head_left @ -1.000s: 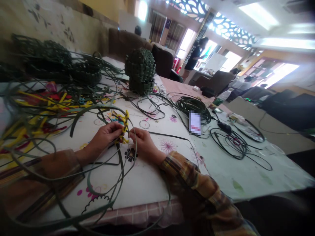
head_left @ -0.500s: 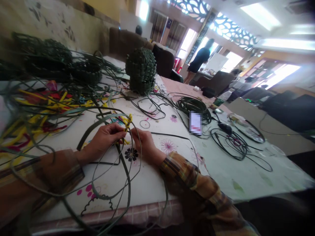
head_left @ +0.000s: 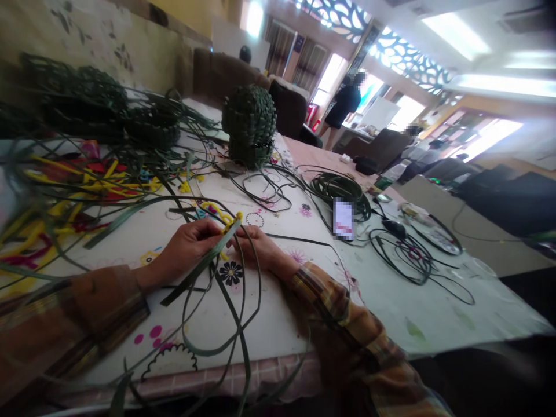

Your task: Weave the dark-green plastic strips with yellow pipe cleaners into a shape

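Note:
My left hand is closed in a pinch on a bundle of flat green weaving strips and a knotted yellow strip. Against the other side of the same bundle, my right hand is closed too, its fingertips pinching where green and yellow cross. The exact grip is partly hidden by the fingers. Long green strip ends loop down over the white flowered tablecloth and past its near edge. One broad strip end slants across the fingers of my left hand.
A dark green woven basket form stands behind my hands. At left lies a tangle of yellow strips, with dark woven pieces behind. To the right are a strip coil, a phone and a bottle. A person stands far back.
A broad green strip end has swung down across my left hand. The yellow knot has shifted slightly right, and the hanging loops have moved. The standing person in the background is further left.

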Available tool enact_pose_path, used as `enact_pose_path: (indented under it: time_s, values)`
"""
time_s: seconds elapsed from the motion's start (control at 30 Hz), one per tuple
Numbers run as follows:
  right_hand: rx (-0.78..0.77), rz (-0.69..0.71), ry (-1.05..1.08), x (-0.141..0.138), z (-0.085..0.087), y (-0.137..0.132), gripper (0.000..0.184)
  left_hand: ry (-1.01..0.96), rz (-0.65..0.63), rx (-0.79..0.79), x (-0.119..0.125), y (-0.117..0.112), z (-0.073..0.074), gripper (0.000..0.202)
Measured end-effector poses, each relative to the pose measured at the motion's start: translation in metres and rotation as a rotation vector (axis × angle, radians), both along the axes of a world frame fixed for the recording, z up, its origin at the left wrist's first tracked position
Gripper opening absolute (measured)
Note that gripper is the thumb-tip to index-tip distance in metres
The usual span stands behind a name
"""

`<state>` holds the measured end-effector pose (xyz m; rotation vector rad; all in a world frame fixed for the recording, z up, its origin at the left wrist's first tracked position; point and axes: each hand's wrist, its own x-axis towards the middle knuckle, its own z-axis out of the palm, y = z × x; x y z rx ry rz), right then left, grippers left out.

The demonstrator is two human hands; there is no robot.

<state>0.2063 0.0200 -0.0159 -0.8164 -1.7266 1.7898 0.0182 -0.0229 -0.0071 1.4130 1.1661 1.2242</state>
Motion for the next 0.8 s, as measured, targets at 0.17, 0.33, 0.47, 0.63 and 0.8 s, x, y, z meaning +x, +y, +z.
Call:
enact_pose_path:
  time_s: [0.17, 0.33, 0.47, 0.63, 0.8]
  values:
    - [-0.125, 0.063, 0.037, 0.001, 0.000, 0.002, 0.031, -0.111, 0.065, -0.031, 0.002, -0.001, -0.006, 0.027]
    - [0.135, -0.101, -0.080, -0.006, 0.003, -0.006, 0.028, -0.249, 0.076, -0.145, 0.003, 0.000, -0.004, 0.032]
    - [0.637, -0.301, -0.299, -0.010, 0.003, -0.013, 0.027, -0.282, 0.086, -0.144, 0.000, 0.002, -0.003, 0.034]
    - [1.015, -0.306, -0.688, -0.007, 0.003, -0.017, 0.017, -0.089, 0.100, -0.130, -0.006, 0.001, -0.002, 0.032]
    - [1.026, -0.292, -0.730, -0.006, 0.000, -0.019, 0.014, 0.043, 0.116, -0.044, -0.006, -0.002, 0.007, 0.026]
